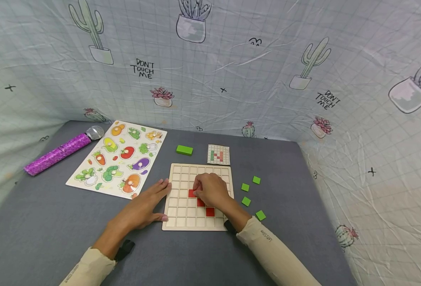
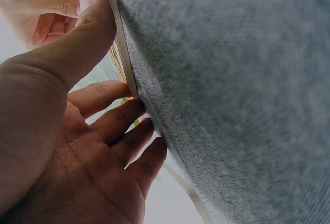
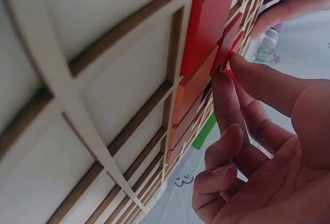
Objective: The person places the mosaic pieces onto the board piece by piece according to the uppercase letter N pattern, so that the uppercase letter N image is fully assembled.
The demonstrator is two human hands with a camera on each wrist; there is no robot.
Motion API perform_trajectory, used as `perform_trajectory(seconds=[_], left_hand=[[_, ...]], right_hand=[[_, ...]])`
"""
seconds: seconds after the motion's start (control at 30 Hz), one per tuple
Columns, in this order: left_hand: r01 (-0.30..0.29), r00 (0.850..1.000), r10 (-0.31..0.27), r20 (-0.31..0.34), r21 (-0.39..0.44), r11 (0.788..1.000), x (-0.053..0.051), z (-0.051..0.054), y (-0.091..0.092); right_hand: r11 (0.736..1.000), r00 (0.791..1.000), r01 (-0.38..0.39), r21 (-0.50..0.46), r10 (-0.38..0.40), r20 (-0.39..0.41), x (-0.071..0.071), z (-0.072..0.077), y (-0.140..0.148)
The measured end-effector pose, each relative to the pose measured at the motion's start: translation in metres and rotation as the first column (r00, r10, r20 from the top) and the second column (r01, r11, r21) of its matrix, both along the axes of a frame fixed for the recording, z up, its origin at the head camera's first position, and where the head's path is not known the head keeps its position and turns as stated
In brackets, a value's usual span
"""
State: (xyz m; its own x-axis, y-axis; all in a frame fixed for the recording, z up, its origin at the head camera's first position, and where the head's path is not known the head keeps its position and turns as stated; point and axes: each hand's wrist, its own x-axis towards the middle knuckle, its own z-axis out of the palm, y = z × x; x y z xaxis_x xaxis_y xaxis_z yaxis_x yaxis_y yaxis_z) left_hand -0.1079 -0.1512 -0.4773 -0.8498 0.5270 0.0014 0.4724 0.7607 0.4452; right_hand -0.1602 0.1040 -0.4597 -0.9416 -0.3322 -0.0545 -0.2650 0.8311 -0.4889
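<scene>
A pale wooden grid board (image 1: 181, 221) lies flat on the grey table. Red square tiles (image 1: 210, 212) sit in its cells in a diagonal line. Over the middle of the board, my right hand (image 1: 212, 190) pinches a red tile between thumb and index finger, low against the grid; the right wrist view shows this tile (image 3: 237, 42) partly covered by the fingertips. Nearer that camera are another red tile (image 3: 211, 23) and orange-red tiles (image 3: 192, 87), mostly hidden from the head view. My left hand (image 1: 144, 206) rests its spread thumb and fingertips along the board's left edge (image 2: 122, 54).
Several loose green tiles (image 1: 246, 201) lie right of the board. Behind it are a green block (image 1: 184, 150) and a small pattern card (image 1: 218, 154). A vegetable picture board (image 1: 124, 159) and a purple glitter microphone (image 1: 62, 153) lie left. A printed cloth (image 1: 203, 71) hangs behind.
</scene>
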Motion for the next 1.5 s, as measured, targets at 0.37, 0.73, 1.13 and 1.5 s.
perform_trajectory(seconds=[0.37, 0.73, 1.13, 1.5], left_hand=[[-0.012, 1.0, 0.012, 0.016, -0.004, 1.0, 0.001, 0.001, 0.001], [-0.006, 1.0, 0.006, 0.008, 0.002, 1.0, 0.001, -0.001, -0.001], [-0.001, 1.0, 0.001, 0.004, 0.006, 1.0, 0.001, -0.002, -0.001], [-0.003, 1.0, 0.003, 0.004, 0.004, 1.0, -0.001, -0.001, 0.0]], right_hand=[[0.999, 0.999, -0.03, -0.027, 0.03, 0.032, -0.001, 0.0, 0.007], [0.986, 0.996, -0.054, -0.157, 0.064, 0.058, 0.001, 0.002, 0.025], [0.975, 0.999, -0.022, -0.223, 0.03, 0.033, -0.002, -0.003, 0.069], [0.974, 1.0, 0.008, -0.225, -0.005, 0.015, -0.003, -0.003, 0.11]])
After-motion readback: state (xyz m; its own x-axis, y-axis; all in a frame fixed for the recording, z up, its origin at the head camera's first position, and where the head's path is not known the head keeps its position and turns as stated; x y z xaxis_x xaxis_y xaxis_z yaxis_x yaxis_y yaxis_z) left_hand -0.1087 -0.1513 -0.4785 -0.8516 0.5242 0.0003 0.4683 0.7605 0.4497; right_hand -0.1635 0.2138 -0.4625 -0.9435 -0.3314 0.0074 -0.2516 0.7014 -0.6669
